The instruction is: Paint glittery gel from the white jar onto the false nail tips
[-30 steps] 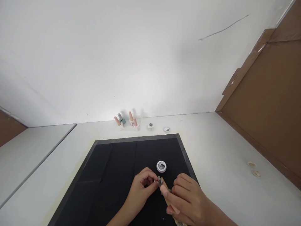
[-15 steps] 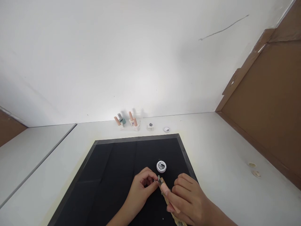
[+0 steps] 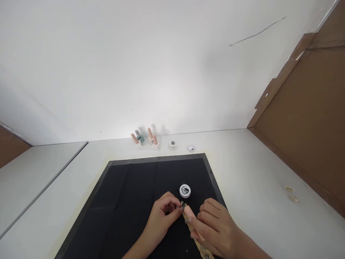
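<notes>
Spreading over the white bench (image 3: pixel 248 169), a black mat (image 3: pixel 134 194) lies beneath the hands, which meet nearer its right edge than its left. The right hand (image 3: pixel 215 226) grips a pink handle (image 3: pixel 190 213) between thumb and fingers; the left hand (image 3: pixel 164 214), just beside it, is pinched together at a small grey piece (image 3: pixel 182 205). Under the right hand, a tan strip (image 3: pixel 201 249) slants toward the bottom of the view; it is likely light and fairly stiff, best steadied by its long sides. The pink handle looks like smooth, light plastic, to be held back from its upper end. Beyond that end, in from the mat's right edge, sits an open jar (image 3: pixel 184 191) of silvery stuff, probably easy to tip; low around the wall is the safer hold. The grey piece, by the strip's upper end, seems thin, perhaps slippery and easily marked, so its edges suit fingertips; its exact shape is too small to tell.
</notes>
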Available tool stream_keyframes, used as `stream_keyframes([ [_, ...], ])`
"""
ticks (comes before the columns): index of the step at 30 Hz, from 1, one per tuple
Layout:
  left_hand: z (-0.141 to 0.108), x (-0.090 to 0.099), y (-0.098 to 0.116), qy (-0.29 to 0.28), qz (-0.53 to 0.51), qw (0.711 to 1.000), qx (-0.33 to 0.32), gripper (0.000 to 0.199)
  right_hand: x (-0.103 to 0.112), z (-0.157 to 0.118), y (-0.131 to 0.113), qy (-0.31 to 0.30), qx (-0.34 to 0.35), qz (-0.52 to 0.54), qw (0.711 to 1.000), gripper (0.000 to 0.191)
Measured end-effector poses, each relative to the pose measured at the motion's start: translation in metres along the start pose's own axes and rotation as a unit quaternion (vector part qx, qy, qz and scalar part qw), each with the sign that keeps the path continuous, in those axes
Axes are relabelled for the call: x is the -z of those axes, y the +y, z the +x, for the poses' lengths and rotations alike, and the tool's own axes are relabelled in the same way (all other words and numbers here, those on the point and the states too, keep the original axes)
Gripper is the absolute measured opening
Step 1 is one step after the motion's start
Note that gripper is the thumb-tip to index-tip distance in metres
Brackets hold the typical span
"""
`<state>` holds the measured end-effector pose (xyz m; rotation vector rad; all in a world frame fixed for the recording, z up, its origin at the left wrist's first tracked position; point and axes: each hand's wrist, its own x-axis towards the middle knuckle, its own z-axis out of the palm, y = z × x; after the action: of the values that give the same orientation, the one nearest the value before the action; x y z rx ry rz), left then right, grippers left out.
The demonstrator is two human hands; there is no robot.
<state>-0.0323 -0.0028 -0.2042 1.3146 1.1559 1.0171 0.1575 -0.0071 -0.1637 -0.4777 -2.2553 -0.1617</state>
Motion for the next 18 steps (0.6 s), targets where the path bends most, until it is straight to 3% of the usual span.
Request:
stream_keyframes([
  [18,0.0017,-0.0003,0.0009,-0.003,0.002,1.0,-0.002,0.018,-0.0011,0.0026,0.0002,0.005,0.01,0.0,1.0,0.017],
])
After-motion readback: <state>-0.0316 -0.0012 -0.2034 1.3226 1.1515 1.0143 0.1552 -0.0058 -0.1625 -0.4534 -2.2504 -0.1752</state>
